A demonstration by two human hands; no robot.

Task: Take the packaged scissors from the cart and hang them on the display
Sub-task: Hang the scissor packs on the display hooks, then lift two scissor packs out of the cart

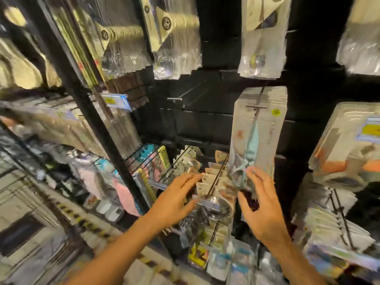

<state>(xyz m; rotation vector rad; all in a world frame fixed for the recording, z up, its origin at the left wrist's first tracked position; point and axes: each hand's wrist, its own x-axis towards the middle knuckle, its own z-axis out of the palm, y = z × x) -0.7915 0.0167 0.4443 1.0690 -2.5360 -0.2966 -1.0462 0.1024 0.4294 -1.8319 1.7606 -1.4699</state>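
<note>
A stack of packaged scissors, grey cards with a pale blue pair showing, hangs on a peg of the black display wall. My right hand is spread with straight fingers, its fingertips against the bottom of that stack. My left hand reaches forward beside it, fingers straight and apart, over smaller carded packs on a lower peg; it holds nothing. The picture is blurred by motion. No cart is in view.
An empty peg juts out left of the scissors. Clear bagged goods hang above, more carded packs to the right. A black upright post divides off shelves on the left.
</note>
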